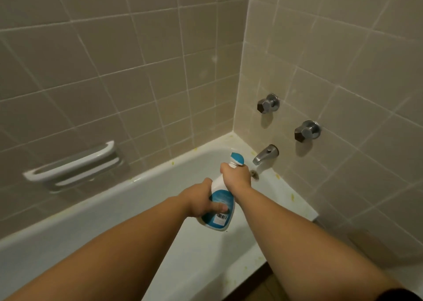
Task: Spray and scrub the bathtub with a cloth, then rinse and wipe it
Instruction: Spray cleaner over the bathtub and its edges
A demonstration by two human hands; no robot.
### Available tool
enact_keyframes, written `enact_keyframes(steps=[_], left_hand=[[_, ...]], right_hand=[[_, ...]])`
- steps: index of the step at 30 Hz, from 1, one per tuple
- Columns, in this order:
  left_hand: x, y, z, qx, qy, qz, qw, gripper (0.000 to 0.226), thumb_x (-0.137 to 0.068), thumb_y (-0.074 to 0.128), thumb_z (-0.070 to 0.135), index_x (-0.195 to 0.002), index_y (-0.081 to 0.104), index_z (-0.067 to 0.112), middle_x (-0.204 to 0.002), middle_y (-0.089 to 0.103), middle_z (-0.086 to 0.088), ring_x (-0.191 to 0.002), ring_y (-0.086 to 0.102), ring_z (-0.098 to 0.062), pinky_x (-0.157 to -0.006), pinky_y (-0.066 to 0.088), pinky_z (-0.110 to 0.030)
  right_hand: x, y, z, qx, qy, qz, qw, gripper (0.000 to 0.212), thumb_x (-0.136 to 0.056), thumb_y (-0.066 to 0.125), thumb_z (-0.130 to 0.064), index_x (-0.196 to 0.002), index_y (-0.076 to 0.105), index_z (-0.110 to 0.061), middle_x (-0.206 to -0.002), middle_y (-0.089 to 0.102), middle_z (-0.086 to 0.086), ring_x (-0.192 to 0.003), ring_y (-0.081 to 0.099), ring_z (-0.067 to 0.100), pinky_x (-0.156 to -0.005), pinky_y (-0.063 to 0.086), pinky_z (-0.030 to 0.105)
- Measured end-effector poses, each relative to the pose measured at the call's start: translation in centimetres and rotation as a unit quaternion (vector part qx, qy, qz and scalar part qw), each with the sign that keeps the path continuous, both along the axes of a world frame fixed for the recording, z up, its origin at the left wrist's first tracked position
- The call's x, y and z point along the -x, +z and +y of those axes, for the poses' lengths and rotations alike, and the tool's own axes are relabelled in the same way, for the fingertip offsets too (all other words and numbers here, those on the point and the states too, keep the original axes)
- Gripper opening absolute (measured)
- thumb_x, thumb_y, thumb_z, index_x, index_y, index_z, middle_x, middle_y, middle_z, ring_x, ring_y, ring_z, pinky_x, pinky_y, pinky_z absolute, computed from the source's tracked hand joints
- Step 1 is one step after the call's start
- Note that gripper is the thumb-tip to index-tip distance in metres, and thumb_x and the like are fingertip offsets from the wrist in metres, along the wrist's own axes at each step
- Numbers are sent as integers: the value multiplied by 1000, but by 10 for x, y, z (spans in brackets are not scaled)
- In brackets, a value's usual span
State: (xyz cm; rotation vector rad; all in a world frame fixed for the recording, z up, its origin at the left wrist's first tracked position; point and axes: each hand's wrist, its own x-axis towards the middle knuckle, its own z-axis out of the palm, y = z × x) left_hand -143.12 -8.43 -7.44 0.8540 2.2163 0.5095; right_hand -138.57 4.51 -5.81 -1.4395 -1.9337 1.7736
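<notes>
One spray bottle (220,205), white with a blue label and a blue-topped nozzle, is held over the tub (146,200), its nozzle toward the far corner. Two bare hands hold it: the left hand (201,201) wraps the bottle's body, thumb lying across the label just above a barcode, and the right hand (235,174) is curled tight round the neck just under the nozzle. No cloth shows in this view.

The one white tub runs from lower left to the tiled corner, its rim dotted with several small yellowish spots. On the end wall to the right sit two metal taps (267,103), one higher and farther, the other lower and nearer, each with a dark faceted knob. Below them is one metal spout (264,155) angled down over the tub's end. On the long wall to the left is one recessed soap holder (75,163) with a white bar across its front. Both walls are beige tile with pale grout.
</notes>
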Motion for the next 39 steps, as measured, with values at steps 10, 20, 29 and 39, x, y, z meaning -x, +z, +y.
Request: enact_keyframes(steps=[10,20,29,39], left_hand=[[6,-6,-118,-1,87,-29,996,62,-85,79,53,-130,43,29,-122,67,3,-103,70,-16,-91,61,-34],[0,-13,-247,14,162,-46,986,64,-83,80,53,-129,41,31,-120,68,4,-100,72,-15,-88,63,-35],[1,-24,-364,9,195,-63,979,68,-79,80,59,-129,41,32,-118,68,6,-97,72,-14,-87,63,-35],[-9,-31,-533,4,281,-69,957,67,-80,79,59,-129,41,33,-119,68,5,-97,72,-14,-85,63,-35]], right_hand=[[31,-16,-109,19,106,-24,994,13,-87,65,-26,-86,57,-16,-89,65,10,-78,65,24,-65,52,32],[42,-22,-233,43,167,-24,985,13,-88,64,-23,-93,59,-13,-87,64,10,-73,62,22,-59,45,29],[54,-29,-351,46,196,-50,978,12,-84,64,-23,-89,58,-13,-85,65,13,-79,67,29,-71,57,39],[65,-35,-522,2,269,-43,962,13,-84,63,-25,-86,60,-12,-81,64,10,-71,62,24,-66,52,37]])
